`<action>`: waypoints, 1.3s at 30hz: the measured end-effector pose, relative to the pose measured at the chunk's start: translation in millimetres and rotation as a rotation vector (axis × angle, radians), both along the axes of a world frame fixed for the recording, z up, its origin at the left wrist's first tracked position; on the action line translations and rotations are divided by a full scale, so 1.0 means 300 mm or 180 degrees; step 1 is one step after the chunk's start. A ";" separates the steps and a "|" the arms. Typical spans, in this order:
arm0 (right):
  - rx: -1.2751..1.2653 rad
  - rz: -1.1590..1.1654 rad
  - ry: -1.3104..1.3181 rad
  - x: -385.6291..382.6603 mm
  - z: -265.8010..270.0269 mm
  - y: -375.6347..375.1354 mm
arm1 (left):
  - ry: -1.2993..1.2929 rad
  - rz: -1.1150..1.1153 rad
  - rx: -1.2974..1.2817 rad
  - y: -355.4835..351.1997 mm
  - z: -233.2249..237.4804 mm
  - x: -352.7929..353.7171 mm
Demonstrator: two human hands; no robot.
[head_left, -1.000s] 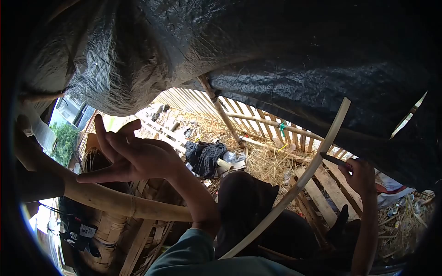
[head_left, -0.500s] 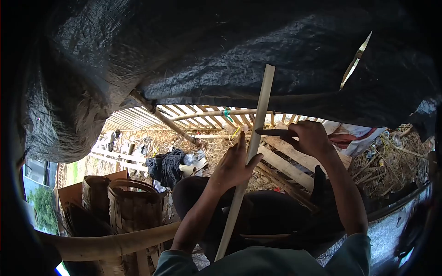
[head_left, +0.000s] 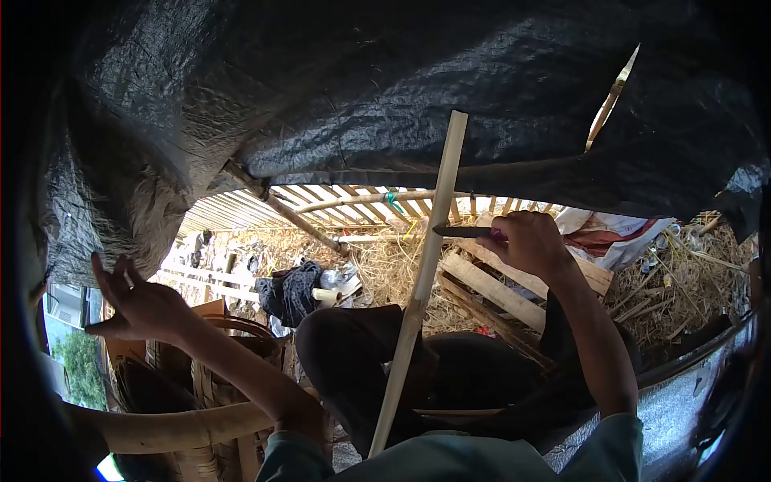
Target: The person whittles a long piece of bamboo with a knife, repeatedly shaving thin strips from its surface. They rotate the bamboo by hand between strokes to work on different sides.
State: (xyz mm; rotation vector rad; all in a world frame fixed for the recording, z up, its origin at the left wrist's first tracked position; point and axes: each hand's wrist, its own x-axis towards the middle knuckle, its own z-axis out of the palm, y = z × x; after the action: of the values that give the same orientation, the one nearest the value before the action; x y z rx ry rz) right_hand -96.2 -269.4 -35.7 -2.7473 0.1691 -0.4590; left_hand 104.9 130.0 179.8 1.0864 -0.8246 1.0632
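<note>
Overhead, black tarp (head_left: 401,80); straw (head_left: 683,297) on the ground beyond. Bamboo strip (head_left: 422,281) rises steeply from your lap, top leaning right. Your right hand (head_left: 530,241) grips a knife (head_left: 466,231), blade tip against the strip. Your left hand (head_left: 140,305) is spread, empty, well off to the left.

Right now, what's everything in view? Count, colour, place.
tarp: one, black, overhead
bamboo strip: one, pale, leaning upright at centre
knife: one, dark blade, tip at the strip
woven baskets: at least two, brown, lower left
bamboo pole: one, tan, thick, bottom left
planks: several, pale, on the straw right of centre
fence: one, pale slats, background
cloth: one, dark, heaped left of centre
straw: loose, yellow, on the ground
left hand: open, empty, raised at left
right hand: fingers shut on the knife
</note>
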 end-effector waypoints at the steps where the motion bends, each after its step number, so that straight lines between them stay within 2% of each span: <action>1: -0.0016 -0.0027 -0.0001 -0.001 0.005 -0.002 | -0.0151 -0.0781 -0.0001 0.176 0.072 0.008; 2: -0.0029 -0.0057 -0.0010 -0.003 0.010 0.000 | -0.0245 -0.1563 -0.0014 0.349 0.144 0.015; 4: 0.0049 -0.0036 -0.0057 -0.007 0.004 0.009 | -0.0561 -0.0064 0.0136 0.361 0.243 -0.052; 7: 0.0051 -0.0021 -0.0084 -0.006 -0.002 0.015 | -0.1054 0.2627 0.0516 0.205 0.241 -0.078; 9: -0.0007 -0.0010 -0.0070 -0.006 -0.001 0.026 | -0.0980 0.1799 0.0256 -0.035 0.165 -0.116; 12: -0.0044 0.0001 -0.0082 -0.002 -0.015 0.037 | 0.0947 0.0864 0.0989 -0.424 -0.071 -0.225; 14: -0.0314 -0.0109 0.0145 0.002 -0.011 0.054 | 0.1631 -0.0045 0.3013 -0.530 -0.362 -0.227; 15: -0.0464 -0.0162 0.0268 0.001 -0.014 0.050 | 0.2595 -0.0619 0.3565 -0.536 -0.558 -0.222; 16: -0.0407 -0.0005 -0.0004 0.004 -0.046 0.036 | 0.2738 -0.0353 0.4589 -0.538 -0.665 -0.253; 17: -0.0301 0.0014 0.0086 -0.005 -0.045 0.031 | 0.3199 -0.0743 0.4352 -0.538 -0.811 -0.278; 19: -0.0021 0.0063 0.0268 -0.012 -0.043 0.046 | 0.4229 -0.1764 0.3880 -0.577 -0.783 -0.348; 20: -0.0092 -0.0020 0.0350 -0.012 -0.038 0.052 | 0.4630 -0.2149 0.3140 -0.580 -0.793 -0.357; 23: 0.0030 -0.0096 0.0373 -0.013 -0.037 0.065 | 0.4373 -0.2519 0.3322 -0.588 -0.779 -0.356; 27: 0.0190 -0.0027 -0.0096 -0.013 -0.047 0.071 | 0.3659 -0.2540 0.3291 -0.595 -0.747 -0.368; 30: 0.0219 0.0007 -0.0227 -0.023 -0.022 0.076 | 0.4672 -0.3302 0.2531 -0.595 -0.700 -0.371; 33: 0.0261 0.0085 -0.0229 -0.030 0.007 0.076 | 0.4871 -0.3769 0.1816 -0.622 -0.667 -0.400; 37: 0.0145 0.0104 0.0066 -0.048 0.002 0.092 | 0.5742 -0.4242 0.1648 -0.630 -0.707 -0.392; 39: 0.0134 0.0109 0.0153 -0.057 -0.001 0.096 | 0.5847 -0.3996 0.1840 -0.630 -0.713 -0.402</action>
State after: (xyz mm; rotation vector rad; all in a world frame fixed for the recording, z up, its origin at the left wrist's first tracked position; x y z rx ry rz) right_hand -113.5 -240.7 -36.0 -2.7169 0.1419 -0.3763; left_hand -15.8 -58.9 -34.0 1.1450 -0.0473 -1.2792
